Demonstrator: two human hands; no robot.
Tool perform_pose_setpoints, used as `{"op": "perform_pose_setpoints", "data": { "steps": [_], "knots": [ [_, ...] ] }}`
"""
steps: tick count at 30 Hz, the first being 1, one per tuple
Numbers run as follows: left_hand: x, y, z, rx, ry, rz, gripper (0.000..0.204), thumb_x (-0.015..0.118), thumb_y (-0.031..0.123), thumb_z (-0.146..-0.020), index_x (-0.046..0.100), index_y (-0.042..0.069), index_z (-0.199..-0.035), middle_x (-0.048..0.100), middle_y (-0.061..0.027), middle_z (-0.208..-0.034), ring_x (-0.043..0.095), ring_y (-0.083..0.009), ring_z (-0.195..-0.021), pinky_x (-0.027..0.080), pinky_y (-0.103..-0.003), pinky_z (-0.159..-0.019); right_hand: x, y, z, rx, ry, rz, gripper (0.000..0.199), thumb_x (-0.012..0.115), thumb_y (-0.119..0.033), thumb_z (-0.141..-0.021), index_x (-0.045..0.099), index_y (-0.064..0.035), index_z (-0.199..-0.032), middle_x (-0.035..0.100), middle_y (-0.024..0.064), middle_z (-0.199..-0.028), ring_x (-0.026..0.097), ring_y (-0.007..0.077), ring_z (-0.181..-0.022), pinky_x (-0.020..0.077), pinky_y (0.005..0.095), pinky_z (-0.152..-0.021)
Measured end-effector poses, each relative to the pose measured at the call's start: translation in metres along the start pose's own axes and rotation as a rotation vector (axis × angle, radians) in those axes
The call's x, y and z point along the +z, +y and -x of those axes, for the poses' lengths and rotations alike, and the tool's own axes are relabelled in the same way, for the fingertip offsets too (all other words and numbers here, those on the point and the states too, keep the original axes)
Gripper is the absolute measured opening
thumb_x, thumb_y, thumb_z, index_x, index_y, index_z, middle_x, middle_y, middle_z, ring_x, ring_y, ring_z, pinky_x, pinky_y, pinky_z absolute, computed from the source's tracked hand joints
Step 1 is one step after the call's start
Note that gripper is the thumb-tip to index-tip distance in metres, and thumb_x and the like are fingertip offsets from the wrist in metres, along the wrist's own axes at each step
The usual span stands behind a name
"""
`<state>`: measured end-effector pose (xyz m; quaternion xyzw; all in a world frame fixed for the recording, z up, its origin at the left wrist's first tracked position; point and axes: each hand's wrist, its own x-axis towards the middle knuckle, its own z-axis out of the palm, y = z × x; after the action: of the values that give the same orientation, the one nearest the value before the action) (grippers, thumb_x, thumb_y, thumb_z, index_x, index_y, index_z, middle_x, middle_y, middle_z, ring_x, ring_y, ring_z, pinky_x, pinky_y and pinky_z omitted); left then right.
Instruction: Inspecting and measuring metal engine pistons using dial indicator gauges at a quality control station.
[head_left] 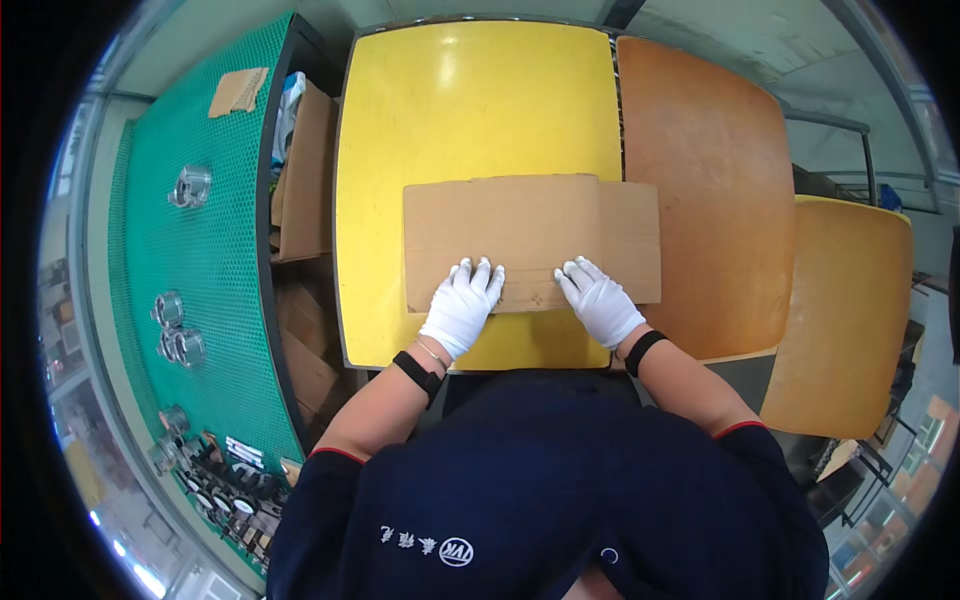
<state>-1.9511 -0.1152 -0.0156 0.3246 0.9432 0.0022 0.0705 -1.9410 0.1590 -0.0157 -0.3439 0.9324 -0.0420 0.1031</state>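
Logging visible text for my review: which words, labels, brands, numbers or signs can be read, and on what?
Dark blue shirt: small white lettering beside a round white emblem; wording not copied here.
Cardboard: small dark marks near its lower edge, too small to read.
I can make out no other readable text.

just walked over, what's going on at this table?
A person's white-gloved left hand and white-gloved right hand rest on the near part of a flat brown cardboard piece. It lies mostly on the yellow tabletop, its right end extending over the orange-brown tabletop.
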Motion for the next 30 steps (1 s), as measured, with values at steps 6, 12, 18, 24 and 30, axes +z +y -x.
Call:
{"op": "perform_pose_setpoints", "data": {
  "steps": [6,12,18,24,30],
  "knots": [
    [0.011,0.001,0.0,-0.016,-0.059,-0.02,0.043,0.057,0.012,-0.089,0.056,0.007,-0.131,0.06,-0.0115,-0.123,0.063,-0.0297,-0.107,0.06,-0.037,-0.072,0.004,0.004,-0.003,0.014,-0.117,-0.082,0.048,0.051,-0.006,-0.09,0.051,0.001,-0.138,0.056,0.0179,-0.133,0.054,0.0326,-0.127,0.0466,0.0379,-0.107],
    [-0.032,-0.044,-0.055,-0.003,-0.543,0.307,0.036,0.056,0.013,-0.09,0.061,0.003,-0.125,0.069,-0.0182,-0.11,0.069,-0.0329,-0.095,0.057,-0.04,-0.08,-0.041,0.052,-0.049,0.08,-0.429,-0.463,0.034,0.048,-0.015,-0.097,0.059,-0.0015,-0.126,0.065,0.0211,-0.121,0.064,0.0349,-0.11,0.0532,0.0451,-0.091],
    [-0.016,-0.085,-0.087,-0.107,-0.662,0.642,0.041,0.064,0.028,-0.092,0.062,0.0,-0.122,0.07,-0.0241,-0.105,0.066,-0.0419,-0.101,0.052,-0.044,-0.089,-0.056,0.081,-0.073,0.224,-0.448,-0.074,0.054,0.061,-0.054,-0.09,0.067,-0.0059,-0.112,0.069,0.0119,-0.108,0.066,0.0354,-0.101,0.051,0.0473,-0.088],
    [-0.018,-0.071,-0.089,-0.219,-0.516,0.501,0.043,0.064,0.044,-0.093,0.065,0.002,-0.105,0.071,-0.0177,-0.094,0.067,-0.0382,-0.092,0.054,-0.045,-0.077,-0.027,0.093,-0.076,0.247,-0.137,0.195,0.087,0.048,-0.07,-0.09,0.035,-0.0113,-0.154,0.034,0.0137,-0.158,0.027,0.04,-0.146,0.0078,0.0538,-0.121],
    [-0.004,-0.061,-0.082,-0.156,-0.24,0.324,0.039,0.063,0.046,-0.091,0.063,0.007,-0.085,0.068,-0.0129,-0.085,0.067,-0.0323,-0.082,0.054,-0.045,-0.069,-0.019,0.101,-0.08,0.259,-0.112,0.172,0.083,0.045,-0.065,-0.093,0.032,-0.0112,-0.155,0.031,0.0145,-0.16,0.023,0.0412,-0.147,0.0065,0.0544,-0.121]
  ]
}}
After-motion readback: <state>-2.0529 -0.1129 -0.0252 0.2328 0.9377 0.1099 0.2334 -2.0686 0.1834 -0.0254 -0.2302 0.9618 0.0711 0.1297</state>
